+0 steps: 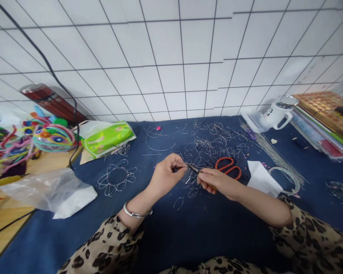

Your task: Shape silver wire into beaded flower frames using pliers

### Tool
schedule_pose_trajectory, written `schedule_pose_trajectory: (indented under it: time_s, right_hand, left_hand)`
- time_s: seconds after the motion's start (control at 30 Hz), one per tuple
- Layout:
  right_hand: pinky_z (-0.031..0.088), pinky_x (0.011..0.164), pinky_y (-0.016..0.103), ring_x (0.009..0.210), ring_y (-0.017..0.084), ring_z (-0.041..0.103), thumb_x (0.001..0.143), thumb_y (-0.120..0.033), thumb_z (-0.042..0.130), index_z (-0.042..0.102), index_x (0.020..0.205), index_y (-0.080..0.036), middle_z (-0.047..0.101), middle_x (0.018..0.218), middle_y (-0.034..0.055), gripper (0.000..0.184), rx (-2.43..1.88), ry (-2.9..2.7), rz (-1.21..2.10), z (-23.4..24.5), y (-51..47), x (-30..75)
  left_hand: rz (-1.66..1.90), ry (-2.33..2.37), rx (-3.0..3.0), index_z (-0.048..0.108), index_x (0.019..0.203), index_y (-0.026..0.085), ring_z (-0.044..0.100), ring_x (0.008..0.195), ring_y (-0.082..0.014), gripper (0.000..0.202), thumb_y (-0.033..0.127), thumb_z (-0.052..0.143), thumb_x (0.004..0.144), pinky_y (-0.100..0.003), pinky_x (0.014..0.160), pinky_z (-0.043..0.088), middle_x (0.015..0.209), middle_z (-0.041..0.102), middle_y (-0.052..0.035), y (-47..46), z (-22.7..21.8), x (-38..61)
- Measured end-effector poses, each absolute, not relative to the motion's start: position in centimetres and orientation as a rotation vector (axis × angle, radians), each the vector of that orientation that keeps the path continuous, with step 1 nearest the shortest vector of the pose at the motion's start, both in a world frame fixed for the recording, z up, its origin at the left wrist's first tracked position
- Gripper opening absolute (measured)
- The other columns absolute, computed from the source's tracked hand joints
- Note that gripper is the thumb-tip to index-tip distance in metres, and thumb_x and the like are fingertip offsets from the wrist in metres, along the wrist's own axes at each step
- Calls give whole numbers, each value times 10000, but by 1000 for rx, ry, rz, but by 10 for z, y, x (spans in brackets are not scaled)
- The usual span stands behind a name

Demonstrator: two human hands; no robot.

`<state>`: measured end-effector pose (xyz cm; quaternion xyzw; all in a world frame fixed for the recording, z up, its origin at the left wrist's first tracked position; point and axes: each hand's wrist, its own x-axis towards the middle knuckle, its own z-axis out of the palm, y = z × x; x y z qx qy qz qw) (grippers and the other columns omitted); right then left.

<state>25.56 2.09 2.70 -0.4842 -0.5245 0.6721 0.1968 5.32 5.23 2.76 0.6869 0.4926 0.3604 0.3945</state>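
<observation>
My right hand [214, 179] is closed around the handles of a pair of pliers [193, 168], whose dark jaws point left. Their tip meets a small piece of wire [185, 165] pinched between the thumb and fingers of my left hand [170, 171]; its exact shape is too small to make out. Bent wire pieces [205, 142] lie loose on the blue cloth behind and below my hands. A flower-shaped wire ring [117, 177] rests flat to the left of my left hand. Just beyond my right hand are scissors [231, 167] with orange-red handles.
A green packet [110, 139] and a plastic bag [54, 192] lie left, near colourful crafts [54, 137] and a brown flask [51, 102]. On the right are white paper [261, 177], straight wires [274, 158], a coiled tube [295, 179], a white mug [278, 114] and stacked books [326, 125].
</observation>
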Motion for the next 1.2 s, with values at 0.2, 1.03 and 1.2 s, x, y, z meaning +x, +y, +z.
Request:
schedule_pose_trajectory:
  time_s: [0.2, 1.03, 1.2]
  right_hand:
    - [380, 520, 219, 574, 85, 490, 864, -466, 416, 538, 866, -177, 516, 730, -4, 313, -1328, -1412, 1973, 25, 22, 257]
    - [241, 497, 217, 551, 84, 328, 854, -427, 438, 550, 811, -185, 362, 615, -44, 271, -1357, -1567, 1750, 29, 19, 254]
    - [248, 506, 225, 550, 88, 335, 856, -394, 440, 533, 782, -189, 357, 609, -44, 237, -1355, -1582, 1706, 25, 17, 253]
  left_hand:
    - [901, 1210, 1693, 531, 799, 173, 484, 550, -78, 101, 189, 613, 742, -183, 505, 361, 650, 569, 25, 53, 29, 53]
    - [844, 1145, 1630, 528, 834, 172, 515, 568, -92, 106, 204, 606, 770, -195, 508, 365, 672, 589, 13, 55, 27, 49]
    - [836, 1154, 1645, 523, 834, 171, 505, 567, -88, 105, 209, 602, 776, -193, 506, 362, 679, 587, 14, 55, 29, 50]
